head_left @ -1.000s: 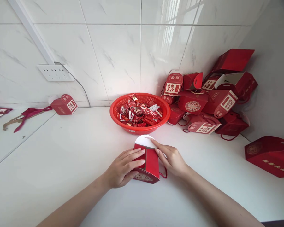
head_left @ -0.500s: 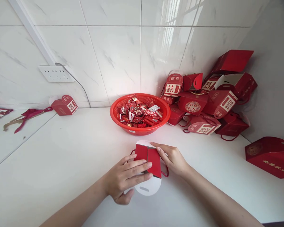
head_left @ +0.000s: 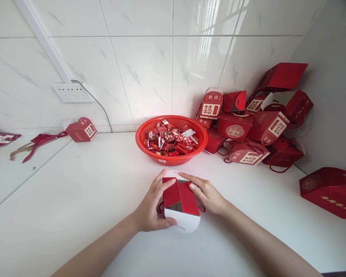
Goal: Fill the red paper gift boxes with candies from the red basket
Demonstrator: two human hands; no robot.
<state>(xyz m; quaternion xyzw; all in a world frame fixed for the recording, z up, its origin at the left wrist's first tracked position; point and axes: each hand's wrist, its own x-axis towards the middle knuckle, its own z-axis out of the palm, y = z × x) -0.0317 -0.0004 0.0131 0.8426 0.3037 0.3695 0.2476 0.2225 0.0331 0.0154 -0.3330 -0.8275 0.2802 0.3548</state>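
A small red box (head_left: 189, 200) with white inner flaps stands on the white table in front of me. Its two red side flaps are folded inward, with a dark gap between them, and the white rounded flaps stick out at the near and far ends. My left hand (head_left: 151, 206) grips its left side, thumb at the near flap and fingers over the far left corner. My right hand (head_left: 209, 194) holds the right side, with its index finger at the far flap. Red cord loops show on both sides. Beyond it sits a red basket (head_left: 171, 158) of wrapped candies.
Several red boxes (head_left: 235, 127) are piled at the back right, and a larger red box (head_left: 328, 192) lies at the right edge. At the left are a small box (head_left: 77, 132), ribbons (head_left: 36, 144) and a wall socket (head_left: 72, 92).
My left hand has moved from lying across the top flaps to gripping the left side. The flaps have parted at the near end, and the near white flap has tilted up.
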